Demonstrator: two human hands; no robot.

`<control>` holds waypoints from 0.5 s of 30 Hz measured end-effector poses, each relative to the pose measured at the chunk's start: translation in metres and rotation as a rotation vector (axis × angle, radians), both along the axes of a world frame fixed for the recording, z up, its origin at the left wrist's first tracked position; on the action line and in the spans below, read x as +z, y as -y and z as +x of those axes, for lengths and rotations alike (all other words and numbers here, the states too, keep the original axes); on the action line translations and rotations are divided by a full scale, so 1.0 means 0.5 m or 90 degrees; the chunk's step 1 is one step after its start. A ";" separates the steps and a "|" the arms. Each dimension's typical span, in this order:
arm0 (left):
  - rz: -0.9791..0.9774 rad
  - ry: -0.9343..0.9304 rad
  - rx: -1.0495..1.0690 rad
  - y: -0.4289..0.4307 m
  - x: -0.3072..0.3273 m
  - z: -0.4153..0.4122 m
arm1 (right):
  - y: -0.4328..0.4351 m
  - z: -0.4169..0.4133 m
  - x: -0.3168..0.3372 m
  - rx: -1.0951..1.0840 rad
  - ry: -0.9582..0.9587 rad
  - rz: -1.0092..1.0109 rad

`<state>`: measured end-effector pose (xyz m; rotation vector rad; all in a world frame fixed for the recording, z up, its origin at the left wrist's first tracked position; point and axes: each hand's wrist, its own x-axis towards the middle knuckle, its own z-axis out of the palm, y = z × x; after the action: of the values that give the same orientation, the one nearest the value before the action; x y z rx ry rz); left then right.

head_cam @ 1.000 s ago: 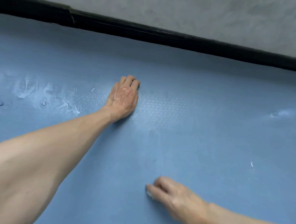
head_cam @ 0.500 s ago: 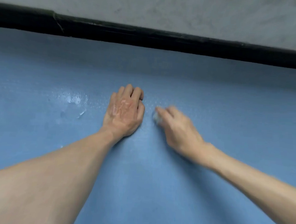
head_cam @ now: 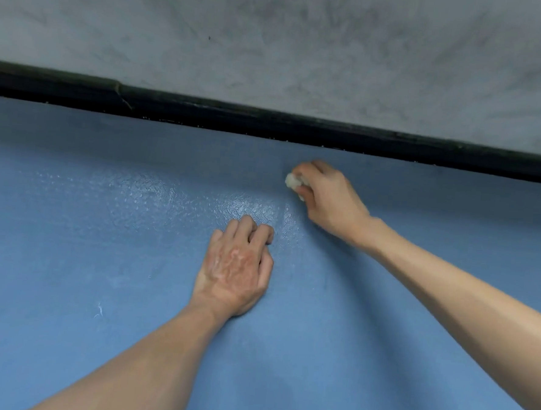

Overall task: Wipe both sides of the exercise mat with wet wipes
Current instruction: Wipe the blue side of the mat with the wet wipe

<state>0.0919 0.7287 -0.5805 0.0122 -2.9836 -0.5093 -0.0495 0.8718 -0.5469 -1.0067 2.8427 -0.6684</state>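
Observation:
The blue textured exercise mat (head_cam: 101, 258) fills most of the head view and lies flat. My left hand (head_cam: 236, 269) rests palm down on the mat near the middle, fingers bent at the tips and holding nothing. My right hand (head_cam: 326, 198) is farther away, near the mat's far edge, and grips a crumpled white wet wipe (head_cam: 292, 181) against the mat. A wet, shiny patch (head_cam: 199, 200) shows on the mat between and left of the hands.
A black strip (head_cam: 299, 127) runs along the mat's far edge, with a grey concrete floor (head_cam: 272, 46) beyond it. A small white fleck (head_cam: 99, 311) lies on the mat at the left.
My right hand with the wipe has moved away from me, from beside my left hand up toward the mat's far edge. My left hand stays pressed on the mat.

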 end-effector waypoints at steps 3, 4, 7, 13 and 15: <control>-0.001 0.000 0.001 0.000 0.001 0.000 | 0.007 0.014 -0.006 -0.027 0.000 -0.029; -0.001 0.001 0.000 0.000 0.002 0.000 | -0.002 0.046 -0.007 -0.006 0.004 -0.039; -0.004 0.003 -0.001 0.000 0.003 -0.001 | -0.051 0.171 -0.013 0.110 0.063 -0.053; -0.012 0.009 -0.001 0.000 0.002 0.000 | -0.079 0.176 0.003 0.231 0.105 -0.022; -0.010 0.006 0.001 -0.001 0.001 0.000 | -0.047 0.077 -0.005 0.160 0.032 -0.031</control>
<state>0.0921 0.7291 -0.5799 0.0164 -2.9970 -0.4872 -0.0112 0.8955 -0.5492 -1.3046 2.6069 -0.7272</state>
